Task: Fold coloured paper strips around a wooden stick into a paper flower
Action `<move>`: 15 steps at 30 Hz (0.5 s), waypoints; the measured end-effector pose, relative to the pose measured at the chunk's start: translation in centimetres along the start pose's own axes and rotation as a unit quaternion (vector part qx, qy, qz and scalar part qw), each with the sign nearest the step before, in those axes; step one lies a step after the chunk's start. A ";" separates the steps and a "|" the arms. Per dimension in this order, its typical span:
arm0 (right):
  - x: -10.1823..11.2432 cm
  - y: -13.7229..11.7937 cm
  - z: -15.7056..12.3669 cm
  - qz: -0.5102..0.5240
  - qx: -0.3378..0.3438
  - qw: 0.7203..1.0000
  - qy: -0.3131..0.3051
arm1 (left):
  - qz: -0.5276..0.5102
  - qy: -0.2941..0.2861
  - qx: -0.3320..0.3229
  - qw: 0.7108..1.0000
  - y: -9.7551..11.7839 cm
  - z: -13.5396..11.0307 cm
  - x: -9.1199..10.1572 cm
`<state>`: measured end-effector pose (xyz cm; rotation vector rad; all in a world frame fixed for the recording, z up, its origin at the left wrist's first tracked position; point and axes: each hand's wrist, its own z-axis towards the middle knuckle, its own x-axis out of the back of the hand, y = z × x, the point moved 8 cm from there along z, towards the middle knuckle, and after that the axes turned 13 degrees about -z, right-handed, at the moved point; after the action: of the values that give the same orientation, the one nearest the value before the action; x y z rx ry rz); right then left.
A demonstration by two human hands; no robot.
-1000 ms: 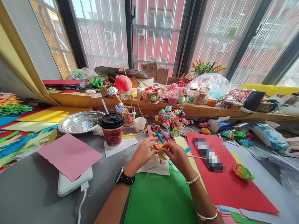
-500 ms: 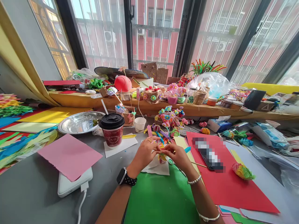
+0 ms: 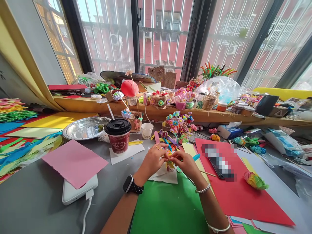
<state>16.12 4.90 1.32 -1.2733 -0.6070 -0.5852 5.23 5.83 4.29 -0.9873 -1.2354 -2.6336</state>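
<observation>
My left hand (image 3: 152,160) and my right hand (image 3: 186,164) meet above a white paper scrap (image 3: 165,175) at the far edge of a green sheet (image 3: 168,208). Both pinch a small multicoloured paper piece (image 3: 170,165) wound on a thin wooden stick (image 3: 207,173) that runs out to the right past my right hand. The fingers of both hands are closed on it. A black watch sits on my left wrist, bead and metal bracelets on my right.
A lidded red paper cup (image 3: 118,136) and a pink sheet (image 3: 74,162) on a white power bank (image 3: 79,193) lie left. A red sheet (image 3: 239,191) with a phone (image 3: 220,162) lies right. Paper flowers (image 3: 177,123), a steel tray (image 3: 84,127) and clutter fill the back.
Both hands have drawn slightly closer together over the paper piece, and the view has shifted a little. Nothing was picked up or let go.
</observation>
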 end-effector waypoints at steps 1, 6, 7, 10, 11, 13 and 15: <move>-0.1 0.1 0.0 0.011 -0.004 1.000 -0.004 | 0.000 0.000 0.000 1.000 0.0 0.0 0.0; -0.2 0.3 0.1 0.013 -0.010 1.000 -0.001 | 0.010 -0.006 -0.001 1.000 0.0 0.0 -0.3; -0.1 0.3 0.1 0.005 -0.010 1.000 0.003 | 0.011 -0.006 0.001 1.000 0.0 -0.1 -0.3; 0.1 0.2 0.1 -0.017 0.004 1.000 0.018 | 0.004 -0.006 0.005 1.000 -0.1 -0.1 -0.3; 0.2 0.1 0.1 -0.024 0.010 0.999 0.023 | -0.004 -0.006 0.007 1.000 -0.1 -0.1 -0.2; 0.3 0.2 0.1 -0.035 0.018 0.999 0.034 | -0.031 -0.006 0.018 0.999 -0.4 -0.1 0.0; 0.3 0.4 0.2 -0.044 0.021 0.998 0.043 | -0.070 0.003 0.044 0.997 -1.1 0.0 0.4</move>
<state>16.61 5.10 1.32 -1.1813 -0.6023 -0.6931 4.54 6.62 3.77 -0.9106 -1.4566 -2.6539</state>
